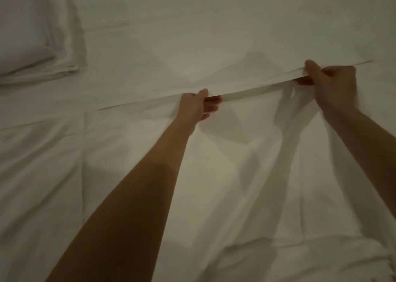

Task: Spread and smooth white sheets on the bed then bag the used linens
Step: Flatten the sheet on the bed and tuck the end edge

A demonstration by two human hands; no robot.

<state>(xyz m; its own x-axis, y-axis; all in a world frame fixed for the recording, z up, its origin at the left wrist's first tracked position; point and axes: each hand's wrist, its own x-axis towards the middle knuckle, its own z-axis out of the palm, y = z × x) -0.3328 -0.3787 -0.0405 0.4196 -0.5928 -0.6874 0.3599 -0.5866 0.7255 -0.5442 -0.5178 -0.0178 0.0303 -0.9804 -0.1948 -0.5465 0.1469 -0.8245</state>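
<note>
Both hands are gripping the folded edge of a white sheet [246, 76] lying across the bed; the left hand [196, 107] is pinching it with thumb on top and fingers curled beneath; the right hand [334, 82] is clasping it farther right; a pillow [27, 35] is resting at upper left.

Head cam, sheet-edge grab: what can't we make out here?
- Right hand: motion-blurred, grip detail soft.
- Left hand: fingers partly under the sheet edge.
- Pillow: cut off by the left edge.
- Bed edges, used linens, bag: outside the view.
</note>
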